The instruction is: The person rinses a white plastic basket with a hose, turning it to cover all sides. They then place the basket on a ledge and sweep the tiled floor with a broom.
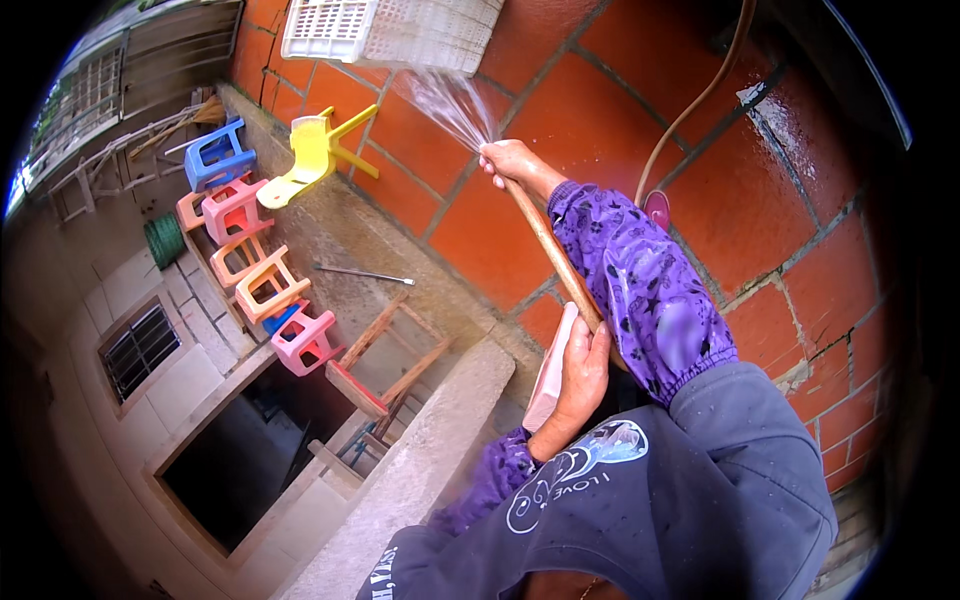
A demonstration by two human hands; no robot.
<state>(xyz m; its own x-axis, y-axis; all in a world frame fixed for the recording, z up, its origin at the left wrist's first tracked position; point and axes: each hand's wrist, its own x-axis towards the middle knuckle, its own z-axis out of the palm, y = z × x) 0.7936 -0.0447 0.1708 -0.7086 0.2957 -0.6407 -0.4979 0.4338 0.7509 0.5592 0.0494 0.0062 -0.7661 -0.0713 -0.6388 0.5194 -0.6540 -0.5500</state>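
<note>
My right hand (pixel 517 165) grips the end of a tan hose (pixel 551 244), its fingers closed at the mouth. Water (pixel 454 112) fans out from there onto a white plastic crate (pixel 431 34) at the top of the view. Nearer my body, my left hand (pixel 583 367) holds the same hose lower down, with the thumb along it. A pale pink flat-sided object (pixel 550 375) lies just left of that hand; most of it is hidden, and I cannot tell whether the hand touches it.
Wet red floor tiles (pixel 480 240) spread ahead. A yellow plastic seat (pixel 307 157), several plastic stools (pixel 271 285), a wooden frame (pixel 386 330) and a thin rod (pixel 364 274) are on the left, beyond a concrete ledge (pixel 450 420). Another hose stretch (pixel 694 97) curves at right, near a pink shoe (pixel 657 208).
</note>
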